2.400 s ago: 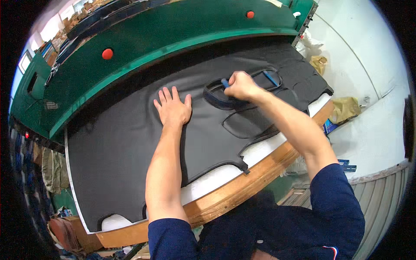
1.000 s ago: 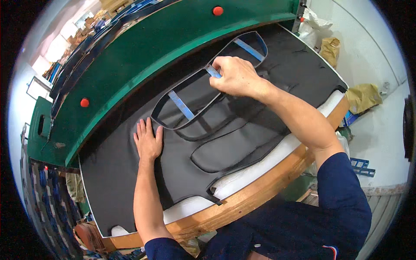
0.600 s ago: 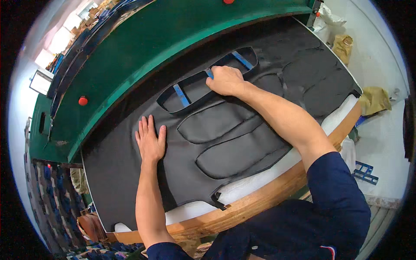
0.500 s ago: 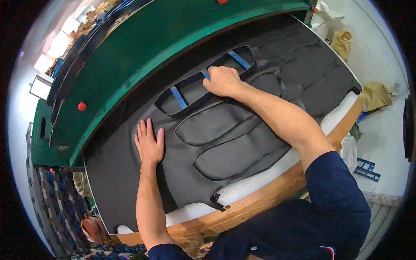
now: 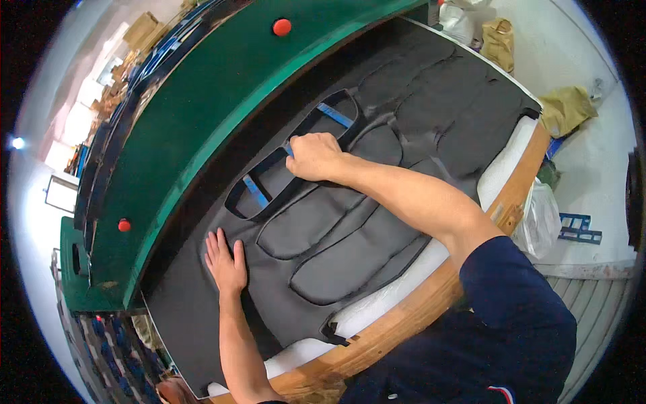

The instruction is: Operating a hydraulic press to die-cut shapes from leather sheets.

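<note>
A long, sole-shaped cutting die [image 5: 256, 191], a dark metal band with blue crossbars, stands on a sheet of black material [image 5: 185, 296]. My right hand [image 5: 315, 156] is closed around its middle crossbar, hiding most of that bar. My left hand [image 5: 227, 264] lies flat on the sheet near the die's lower left end, fingers stretched out and holding nothing. Beside the die, towards me, are sole-shaped cut outlines [image 5: 333, 269] in the sheet. More cuts and wrinkles mark its far right part.
A green machine beam [image 5: 202, 87] with red buttons [image 5: 282, 27] runs close behind the die. White padding [image 5: 383, 293] shows under the sheet's ragged near edge, above a wooden board [image 5: 404, 323]. Right of the table are bags [image 5: 565, 111] and blue-edged dies [image 5: 580, 229].
My view has shifted and turned, so the table and beam sit differently in the picture. Both hands and the die keep about the same places on the sheet.
</note>
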A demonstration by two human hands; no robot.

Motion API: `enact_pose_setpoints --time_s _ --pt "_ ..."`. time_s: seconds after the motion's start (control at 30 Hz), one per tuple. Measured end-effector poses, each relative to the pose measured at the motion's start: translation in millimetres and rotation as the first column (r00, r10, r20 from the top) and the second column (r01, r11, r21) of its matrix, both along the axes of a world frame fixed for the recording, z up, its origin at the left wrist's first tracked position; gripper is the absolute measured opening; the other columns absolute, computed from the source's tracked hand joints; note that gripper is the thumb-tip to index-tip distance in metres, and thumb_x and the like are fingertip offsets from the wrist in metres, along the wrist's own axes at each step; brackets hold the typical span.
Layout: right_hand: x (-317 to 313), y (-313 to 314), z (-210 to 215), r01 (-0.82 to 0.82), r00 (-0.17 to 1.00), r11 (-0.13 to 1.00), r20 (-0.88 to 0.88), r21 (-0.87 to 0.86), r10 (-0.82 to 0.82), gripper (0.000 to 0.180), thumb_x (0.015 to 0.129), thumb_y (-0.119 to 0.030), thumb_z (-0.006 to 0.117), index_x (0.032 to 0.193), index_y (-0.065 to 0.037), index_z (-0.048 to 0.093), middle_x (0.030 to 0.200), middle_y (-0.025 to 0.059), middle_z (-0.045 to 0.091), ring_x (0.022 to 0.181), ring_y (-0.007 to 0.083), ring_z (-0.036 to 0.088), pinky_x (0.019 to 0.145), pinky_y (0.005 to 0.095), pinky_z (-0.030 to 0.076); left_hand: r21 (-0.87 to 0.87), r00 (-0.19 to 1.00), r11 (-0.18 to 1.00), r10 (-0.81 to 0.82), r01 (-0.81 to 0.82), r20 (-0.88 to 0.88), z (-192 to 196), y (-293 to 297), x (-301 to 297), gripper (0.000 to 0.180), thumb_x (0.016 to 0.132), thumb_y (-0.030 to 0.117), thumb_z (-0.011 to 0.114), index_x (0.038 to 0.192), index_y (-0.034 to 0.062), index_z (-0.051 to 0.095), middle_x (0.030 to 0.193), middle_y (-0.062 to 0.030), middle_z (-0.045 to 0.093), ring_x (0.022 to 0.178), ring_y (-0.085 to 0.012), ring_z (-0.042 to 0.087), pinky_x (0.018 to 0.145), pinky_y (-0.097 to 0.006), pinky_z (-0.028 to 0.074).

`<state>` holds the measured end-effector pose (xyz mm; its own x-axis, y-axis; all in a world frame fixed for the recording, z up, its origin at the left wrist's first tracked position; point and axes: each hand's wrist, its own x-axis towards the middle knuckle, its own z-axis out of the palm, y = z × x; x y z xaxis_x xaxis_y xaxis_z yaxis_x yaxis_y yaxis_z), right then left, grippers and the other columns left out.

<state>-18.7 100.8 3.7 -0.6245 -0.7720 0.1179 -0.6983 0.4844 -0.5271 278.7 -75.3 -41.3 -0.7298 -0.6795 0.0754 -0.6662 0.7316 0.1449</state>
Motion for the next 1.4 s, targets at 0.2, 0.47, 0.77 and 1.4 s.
enact_pose_setpoints --time_s 0.2,0.47,0.77,1.4 --pt "-3.3 0.8 2.1 0.021 1.0 1.0 0.018 -0.006 -0.021 0.034 0.087 -0.03 0.061 0.095 0.003 0.069 0.092 0.0244 0.071 0.091 0.0405 0.07 0.083 0.0506 0.054 -0.01 1.0 1.0 -0.007 0.007 0.003 -1.5 -0.6 -2.0 0.066 0.103 0.046 0.043 0.156 0.0097 0.03 0.163 -0.0168 0.025 0.152 -0.0319 0.018 0.122 -0.049 0.012" --pt "-6.4 10.0 4.7 0.038 0.999 0.999 0.03 -0.012 -0.038 0.029 0.082 -0.021 0.057 0.092 0.001 0.074 0.098 0.0245 0.071 0.096 0.0395 0.07 0.085 0.0474 0.055 -0.008 1.0 1.0 -0.015 0.015 -0.001 -2.0 -1.6 1.2 0.066 0.102 0.046 0.043 0.156 0.0088 0.03 0.163 -0.0169 0.024 0.152 -0.032 0.017 0.122 -0.05 0.011" --pt "-8.6 4.7 -5.5 -0.001 1.0 1.0 -0.005 -0.013 0.001 0.037 0.087 -0.032 0.058 0.099 0.001 0.068 0.094 0.0237 0.071 0.092 0.0397 0.069 0.084 0.0503 0.054 -0.006 1.0 1.0 0.006 -0.006 0.01 -1.0 -1.1 3.4 0.066 0.102 0.044 0.044 0.156 0.0087 0.03 0.163 -0.0176 0.023 0.152 -0.0321 0.017 0.122 -0.05 0.011" --pt "-7.1 15.9 -10.8 -0.015 0.998 1.0 -0.055 0.005 0.015 0.041 0.088 -0.035 0.057 0.094 0.003 0.069 0.095 0.0256 0.071 0.093 0.0414 0.069 0.085 0.0503 0.053 -0.016 0.999 1.0 0.012 -0.012 -0.047 -13.3 5.1 6.4 0.07 0.1 0.05 0.046 0.155 0.0105 0.033 0.162 -0.0168 0.026 0.151 -0.0323 0.02 0.121 -0.051 0.014"
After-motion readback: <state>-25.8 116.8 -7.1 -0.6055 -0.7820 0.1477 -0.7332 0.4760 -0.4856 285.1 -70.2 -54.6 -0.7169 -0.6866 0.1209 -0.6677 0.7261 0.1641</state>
